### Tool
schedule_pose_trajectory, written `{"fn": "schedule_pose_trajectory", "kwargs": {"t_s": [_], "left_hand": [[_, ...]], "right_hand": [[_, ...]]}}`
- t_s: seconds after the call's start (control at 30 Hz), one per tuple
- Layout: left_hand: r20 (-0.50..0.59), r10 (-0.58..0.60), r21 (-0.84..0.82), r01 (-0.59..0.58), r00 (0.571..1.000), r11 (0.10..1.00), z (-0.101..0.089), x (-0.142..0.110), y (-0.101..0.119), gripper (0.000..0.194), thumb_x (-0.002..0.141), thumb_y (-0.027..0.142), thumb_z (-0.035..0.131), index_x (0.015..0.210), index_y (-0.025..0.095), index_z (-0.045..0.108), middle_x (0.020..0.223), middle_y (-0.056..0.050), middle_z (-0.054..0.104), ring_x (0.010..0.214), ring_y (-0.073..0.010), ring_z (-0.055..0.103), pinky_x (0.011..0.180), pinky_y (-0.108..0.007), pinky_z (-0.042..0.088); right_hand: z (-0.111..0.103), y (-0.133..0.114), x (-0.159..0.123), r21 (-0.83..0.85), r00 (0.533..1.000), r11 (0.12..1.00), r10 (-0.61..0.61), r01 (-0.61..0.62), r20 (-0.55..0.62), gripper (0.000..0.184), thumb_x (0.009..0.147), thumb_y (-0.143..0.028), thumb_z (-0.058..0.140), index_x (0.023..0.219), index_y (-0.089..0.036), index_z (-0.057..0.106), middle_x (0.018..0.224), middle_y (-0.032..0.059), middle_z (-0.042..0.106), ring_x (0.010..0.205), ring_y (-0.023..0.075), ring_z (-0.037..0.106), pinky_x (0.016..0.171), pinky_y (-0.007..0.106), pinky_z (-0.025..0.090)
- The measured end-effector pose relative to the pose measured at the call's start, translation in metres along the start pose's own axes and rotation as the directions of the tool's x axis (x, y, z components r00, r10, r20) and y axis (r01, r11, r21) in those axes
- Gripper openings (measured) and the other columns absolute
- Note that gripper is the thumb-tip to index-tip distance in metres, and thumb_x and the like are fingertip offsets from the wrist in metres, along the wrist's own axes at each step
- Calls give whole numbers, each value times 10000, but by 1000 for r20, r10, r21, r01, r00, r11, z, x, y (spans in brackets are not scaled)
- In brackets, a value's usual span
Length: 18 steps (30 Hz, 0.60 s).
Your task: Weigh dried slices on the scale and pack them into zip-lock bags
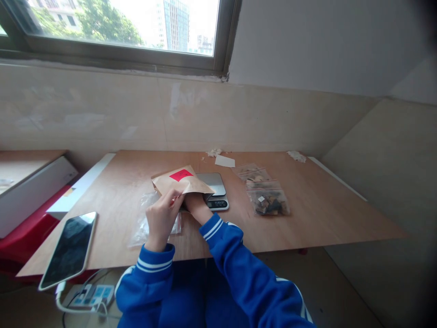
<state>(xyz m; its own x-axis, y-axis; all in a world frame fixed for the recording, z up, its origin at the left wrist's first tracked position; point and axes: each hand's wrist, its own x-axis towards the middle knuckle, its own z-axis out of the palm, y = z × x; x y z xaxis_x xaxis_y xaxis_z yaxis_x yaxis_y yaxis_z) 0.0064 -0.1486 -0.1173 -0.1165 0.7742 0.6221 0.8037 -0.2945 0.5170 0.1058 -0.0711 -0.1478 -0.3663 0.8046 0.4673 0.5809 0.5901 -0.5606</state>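
A brown kraft paper bag [196,183] with a red label lies tilted in front of me, its mouth towards me. My left hand [164,216] pinches the edge of that mouth between thumb and fingers. Inside the bag is my right hand [197,207], in past the knuckles, so its fingers are hidden. Partly behind the bag stands a small digital scale [218,203] with a steel plate and a dark display. Clear plastic bags [141,223] lie on the table under and beside my left wrist.
Zip bags holding dark and tan pieces [269,200] lie right of the scale. A white card [225,161] and crumpled tissue [214,152] are at the back. A phone or tablet [70,248] with a charging cable overhangs the front left edge; below sits a power strip [89,295].
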Motion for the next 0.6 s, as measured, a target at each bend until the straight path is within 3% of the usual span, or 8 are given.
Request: {"fn": "schedule_pose_trajectory", "kwargs": {"t_s": [0.07, 0.13, 0.27, 0.47, 0.6], "left_hand": [[-7, -10, 33, 11, 1000, 999, -3, 2, 4, 241, 882, 441, 581, 778, 245, 675, 726, -8, 733, 652, -178, 688, 528, -221, 339], [5, -27, 41, 27, 1000, 999, -7, 5, 8, 231, 880, 439, 587, 783, 250, 678, 721, 2, 730, 650, -172, 684, 530, -217, 326], [14, -88, 56, 87, 996, 995, -16, 12, 14, 207, 861, 447, 613, 804, 261, 684, 722, 15, 731, 663, -178, 684, 545, -218, 317], [12, -128, 65, 127, 992, 990, -21, 21, 16, 193, 855, 460, 615, 835, 286, 693, 720, 27, 731, 691, -193, 692, 551, -227, 315], [25, -123, 49, 121, 992, 991, -21, 24, 19, 194, 850, 464, 619, 822, 289, 697, 712, 32, 728, 692, -191, 692, 544, -229, 314]], "right_hand": [[-12, -7, -2, -116, 998, 993, 38, -32, 50, 224, 939, -58, 444, 1099, -87, 598, 1111, 110, 688, 1120, 231, 602, 1075, 349, 388], [-30, -17, -10, -229, 992, 973, 16, 14, 127, 287, 937, -103, 481, 1208, -75, 574, 1237, 163, 635, 1182, 276, 569, 1085, 392, 376], [-66, -32, -28, -204, 968, 968, -96, 145, 232, 368, 915, -60, 473, 1247, -172, 587, 1290, 113, 614, 1148, 254, 597, 999, 368, 462], [-86, -30, -43, -247, 971, 942, -197, 227, 138, 423, 903, -38, 468, 1217, -288, 602, 1319, 55, 581, 1159, 250, 567, 989, 433, 476], [-88, -19, -51, -155, 968, 956, -242, 249, 67, 371, 923, -103, 484, 1214, -298, 606, 1306, 43, 584, 1174, 232, 560, 1011, 431, 483]]}}
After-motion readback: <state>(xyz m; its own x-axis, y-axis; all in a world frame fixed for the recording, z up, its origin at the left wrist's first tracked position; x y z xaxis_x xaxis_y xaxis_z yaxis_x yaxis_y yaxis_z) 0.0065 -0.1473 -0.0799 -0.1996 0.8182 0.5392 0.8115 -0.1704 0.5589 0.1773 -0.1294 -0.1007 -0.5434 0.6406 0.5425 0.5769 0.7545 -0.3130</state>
